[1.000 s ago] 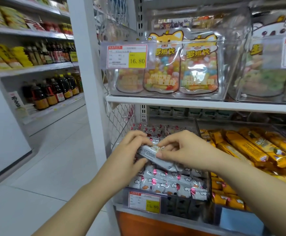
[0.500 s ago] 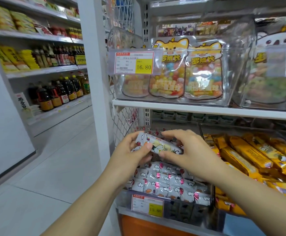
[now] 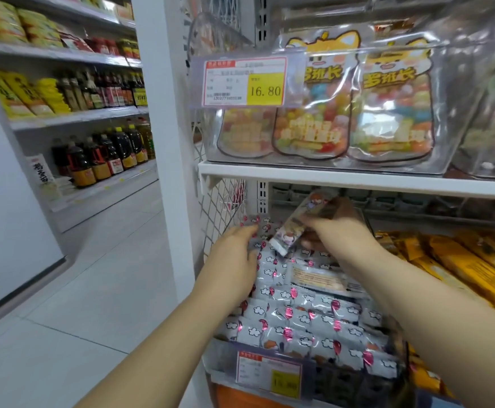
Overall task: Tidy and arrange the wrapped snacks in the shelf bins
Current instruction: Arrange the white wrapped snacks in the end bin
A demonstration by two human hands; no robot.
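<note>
A clear shelf bin [image 3: 225, 353] on the lower shelf holds several grey wrapped snacks [image 3: 302, 316] printed with white clouds and pink marks. My right hand [image 3: 340, 234] pinches one long wrapped snack [image 3: 295, 223] by its middle, tilted up toward the back of the bin. My left hand [image 3: 234, 251] reaches into the bin's left side, fingers straight, touching the packs there. One pack [image 3: 317, 279] lies face down with its printed label side up.
A neighbouring bin holds orange-yellow wrapped snack bars [image 3: 461, 263] on the right. Above, a white shelf [image 3: 358, 179] carries a clear bin of candy bags [image 3: 387, 113] with a price tag [image 3: 244, 82]. A white post [image 3: 164, 142] and aisle floor lie left.
The left hand let go of the snack and dropped onto the packs at the bin's left. The right hand alone lifted the snack further back and tilted it upright.
</note>
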